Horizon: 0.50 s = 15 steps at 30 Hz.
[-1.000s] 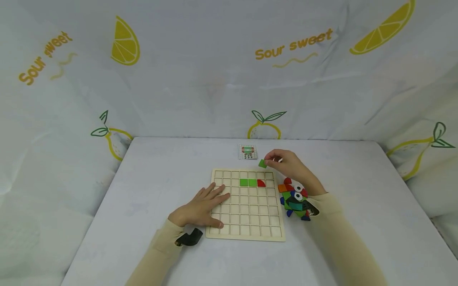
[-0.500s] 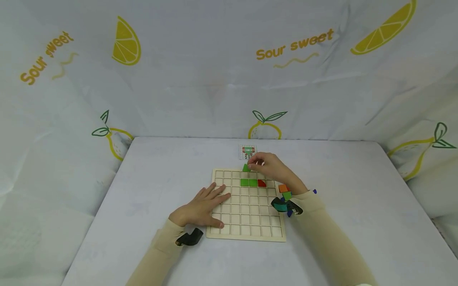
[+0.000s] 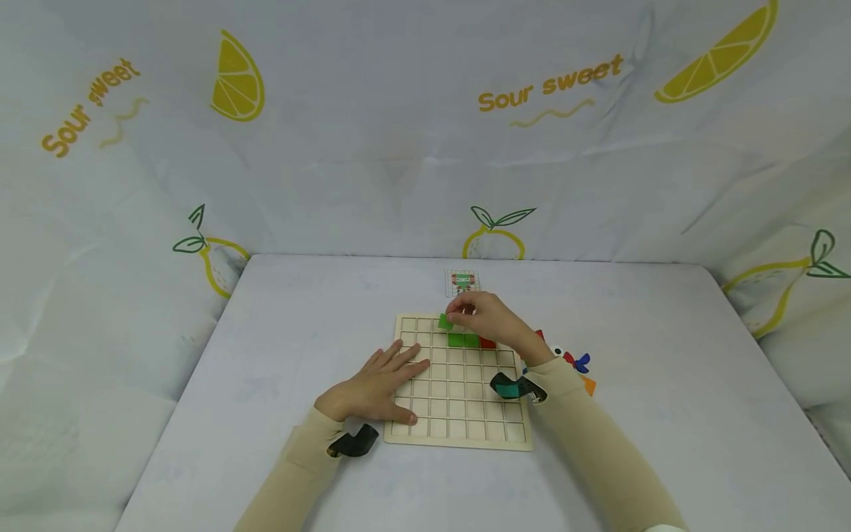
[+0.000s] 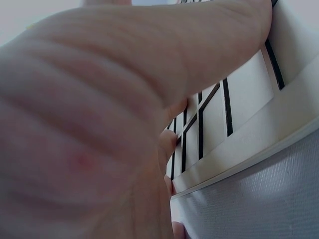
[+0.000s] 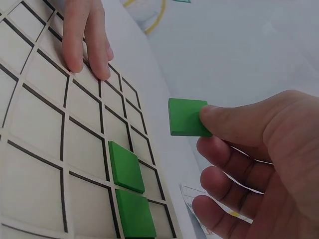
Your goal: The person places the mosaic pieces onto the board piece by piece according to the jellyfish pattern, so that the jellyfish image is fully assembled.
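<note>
My right hand point(image 3: 490, 318) pinches a square green tile point(image 5: 185, 117) between thumb and fingers. In the head view, that tile shows over the far edge of a wooden grid board point(image 3: 456, 430); the right wrist view shows it raised off the board. Two green square tiles point(image 5: 127, 167) sit side by side in board cells. A red tile point(image 3: 487, 343) lies right of them, partly hidden by my hand. My left hand point(image 3: 372, 386) rests with spread fingers on the board's left side. In the left wrist view, its palm and thumb point(image 4: 219, 37) cover much of the grid.
A small card point(image 3: 463, 281) with a red and green grid picture lies beyond the board. Several loose coloured pieces point(image 3: 582, 363), among them an orange one point(image 3: 589, 386), lie right of the board, partly covered by my right forearm. A white cloth point(image 3: 372, 148) hangs behind the table.
My right hand has moved left and slightly nearer with the green tile, from right of the card to the board's far edge. The left hand stays on the board.
</note>
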{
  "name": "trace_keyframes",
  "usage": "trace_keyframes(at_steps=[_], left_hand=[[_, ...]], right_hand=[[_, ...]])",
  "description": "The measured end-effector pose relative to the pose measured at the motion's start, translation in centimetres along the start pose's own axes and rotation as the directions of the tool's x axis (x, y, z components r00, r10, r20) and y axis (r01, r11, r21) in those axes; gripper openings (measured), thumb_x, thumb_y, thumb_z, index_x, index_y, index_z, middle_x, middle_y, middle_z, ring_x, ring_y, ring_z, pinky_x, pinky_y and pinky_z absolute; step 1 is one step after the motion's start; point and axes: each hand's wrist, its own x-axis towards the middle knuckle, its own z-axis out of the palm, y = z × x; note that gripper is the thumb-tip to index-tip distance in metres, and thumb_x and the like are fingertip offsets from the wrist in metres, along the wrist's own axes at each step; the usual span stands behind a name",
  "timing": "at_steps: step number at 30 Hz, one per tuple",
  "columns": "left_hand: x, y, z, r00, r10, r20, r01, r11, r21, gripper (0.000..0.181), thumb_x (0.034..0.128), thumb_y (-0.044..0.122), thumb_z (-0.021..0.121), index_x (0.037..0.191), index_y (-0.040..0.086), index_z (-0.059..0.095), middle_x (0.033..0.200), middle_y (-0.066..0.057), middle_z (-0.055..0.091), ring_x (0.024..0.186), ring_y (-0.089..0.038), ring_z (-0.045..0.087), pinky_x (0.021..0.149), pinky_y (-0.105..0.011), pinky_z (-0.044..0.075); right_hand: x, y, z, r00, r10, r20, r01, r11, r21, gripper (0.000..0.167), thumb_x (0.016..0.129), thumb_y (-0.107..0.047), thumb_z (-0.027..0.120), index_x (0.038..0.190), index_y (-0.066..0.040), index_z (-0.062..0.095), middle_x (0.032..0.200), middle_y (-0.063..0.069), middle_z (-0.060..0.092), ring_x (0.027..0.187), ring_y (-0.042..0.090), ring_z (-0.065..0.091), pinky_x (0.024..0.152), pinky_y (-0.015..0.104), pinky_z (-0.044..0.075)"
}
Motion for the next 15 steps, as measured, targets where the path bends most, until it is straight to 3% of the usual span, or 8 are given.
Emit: trace_keyframes(at_steps=[15], left_hand=[[-0.1,0.2,-0.1,1.000,-0.001,0.002,0.001,1.000,-0.002,0.092,0.0882,0.043,0.076,0.162,0.018,0.027,0.173,-0.006,0.007,0.160,-0.034,-0.006,0.127,-0.062,0.002]], right_hand=[[0.7,0.7,1.7,1.000,0.016,0.025,-0.015,0.999,-0.050,0.015,0.100,-0.025,0.065,0.104,-0.012,0.073,0.095,0.003,0.069,0.081,0.014,0.058,0.073,0.029,0.048]])
